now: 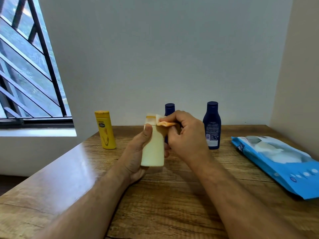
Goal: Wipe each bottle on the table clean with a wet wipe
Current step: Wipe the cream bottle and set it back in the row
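Note:
My left hand (136, 152) grips a pale cream bottle (153, 149) upright above the wooden table (172, 204), thumb near its cap. My right hand (184, 135) pinches a folded wet wipe (163, 121), stained orange, against the bottle's shoulder just below the cap. A yellow bottle (105, 130) stands at the back left. Two dark blue bottles stand at the back: one (170, 109) mostly hidden behind my right hand, the other (212, 125) in full view to the right.
A blue pack of wet wipes (279, 163) lies on the table's right side, reaching toward the right edge. A barred window (25, 66) is at the left. Walls close off the back and right of the table.

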Demonstrator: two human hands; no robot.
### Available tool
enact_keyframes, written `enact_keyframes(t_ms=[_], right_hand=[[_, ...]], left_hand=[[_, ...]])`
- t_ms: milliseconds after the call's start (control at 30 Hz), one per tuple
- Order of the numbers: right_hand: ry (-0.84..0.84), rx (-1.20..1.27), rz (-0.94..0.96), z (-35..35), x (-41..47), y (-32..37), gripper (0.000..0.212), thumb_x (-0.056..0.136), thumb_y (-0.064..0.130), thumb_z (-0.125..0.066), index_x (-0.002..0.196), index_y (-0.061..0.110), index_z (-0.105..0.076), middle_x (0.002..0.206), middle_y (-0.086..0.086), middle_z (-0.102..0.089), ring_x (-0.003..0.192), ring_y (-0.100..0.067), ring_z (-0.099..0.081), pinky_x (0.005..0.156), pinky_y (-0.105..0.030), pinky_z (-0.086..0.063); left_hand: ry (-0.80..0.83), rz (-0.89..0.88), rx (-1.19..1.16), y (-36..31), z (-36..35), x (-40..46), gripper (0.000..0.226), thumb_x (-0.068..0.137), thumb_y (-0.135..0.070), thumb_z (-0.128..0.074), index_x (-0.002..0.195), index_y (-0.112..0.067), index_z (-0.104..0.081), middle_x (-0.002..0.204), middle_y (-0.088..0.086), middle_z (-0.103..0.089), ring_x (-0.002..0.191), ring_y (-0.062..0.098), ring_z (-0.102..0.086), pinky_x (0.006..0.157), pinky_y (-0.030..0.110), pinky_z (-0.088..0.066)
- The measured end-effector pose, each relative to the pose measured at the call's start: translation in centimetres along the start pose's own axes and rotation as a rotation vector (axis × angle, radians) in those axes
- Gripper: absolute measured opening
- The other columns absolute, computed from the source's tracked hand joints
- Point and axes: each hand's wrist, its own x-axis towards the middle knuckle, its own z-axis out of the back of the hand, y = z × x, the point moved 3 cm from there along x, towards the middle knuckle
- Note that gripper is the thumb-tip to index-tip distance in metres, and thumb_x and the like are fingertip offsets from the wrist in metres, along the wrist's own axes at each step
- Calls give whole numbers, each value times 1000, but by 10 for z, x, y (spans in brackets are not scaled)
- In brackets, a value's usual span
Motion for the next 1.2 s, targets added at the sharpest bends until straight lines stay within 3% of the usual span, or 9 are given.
enact_keyframes(t_ms=[100,233,433,667,800,933,1000,1133,1200], right_hand=[[-4,5,-28,-1,-2,0,19,88,2,-62,96,17,-70,100,5,-67,93,-4,-62,80,-19,-56],[62,-117,71,-11,-8,13,17,90,8,-61,100,18,-69,98,11,-58,89,2,-56,77,-7,-48],[15,-54,-29,-5,-2,1,18,88,3,-60,97,17,-68,100,6,-64,90,-3,-60,77,-14,-52],[-22,115,-142,-5,-1,-5,16,91,8,-63,99,19,-71,101,8,-67,92,-7,-64,76,-31,-60],[90,103,-192,-14,-3,-11,12,90,11,-67,95,20,-72,97,9,-68,91,-5,-64,79,-31,-60],[-50,162,-289,-7,-2,-19,9,93,15,-65,94,21,-71,92,10,-68,83,-4,-65,66,-26,-59],[-75,201,-311,-5,-1,-19,7,95,18,-65,95,21,-71,90,10,-68,76,0,-64,58,-18,-54],[44,315,-328,-12,-3,-15,12,96,12,-62,101,19,-71,96,2,-68,77,-9,-67,57,-20,-56],[87,331,-321,-14,-3,-12,15,96,10,-61,102,18,-72,97,0,-68,76,-7,-65,56,-14,-51]], left_hand=[[-2,21,6,2,0,0,55,75,-53,-70,111,-12,-70,95,18,-70,77,29,-68,71,39,-54],[49,-36,250,2,-4,1,21,91,-44,-61,96,-30,-76,92,9,-73,80,27,-66,67,38,-55],[9,-65,91,0,0,0,33,84,-33,-63,106,-9,-69,91,15,-71,77,26,-68,60,35,-58],[-25,-132,-8,-1,2,5,33,86,-28,-68,114,-10,-71,103,19,-72,87,27,-71,73,40,-62],[-36,-63,-85,-4,-2,3,36,96,-26,-53,122,-5,-63,111,20,-72,96,28,-71,82,42,-60],[-99,38,-121,-2,-2,3,33,96,-31,-53,112,-6,-67,97,19,-74,87,29,-69,94,50,-50],[-110,36,-107,-1,-2,4,41,92,-35,-55,117,-4,-64,98,20,-74,81,28,-69,85,46,-54],[-124,43,-40,2,-1,5,46,101,-39,-45,131,-5,-51,83,14,-70,62,24,-62,58,34,-54],[-89,38,2,2,-2,4,55,96,-44,-57,135,-8,-43,81,12,-65,60,22,-58,52,32,-51]])
